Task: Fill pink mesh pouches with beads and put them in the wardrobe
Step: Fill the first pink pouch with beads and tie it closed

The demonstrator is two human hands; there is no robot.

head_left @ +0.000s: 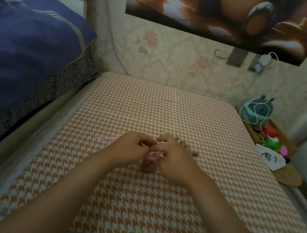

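Note:
A small pink mesh pouch (148,164) with beads inside stands on the orange houndstooth cloth (149,111), between my two hands. My left hand (129,147) pinches the pouch's mouth and its pink ribbon (107,138), whose loose end trails off to the left. My right hand (171,158) pinches the same mouth from the right, fingertips meeting the left hand's. A strand of tan wooden beads (191,152) lies just behind my right hand, partly hidden by it. No wardrobe is in view.
A bed with a dark blue cover (23,48) runs along the left. At the right edge sit a teal plush toy (258,112), a white cable, a white drawstring bag (269,159), colourful items and a round woven mat (287,177). A poster hangs on the wallpapered wall.

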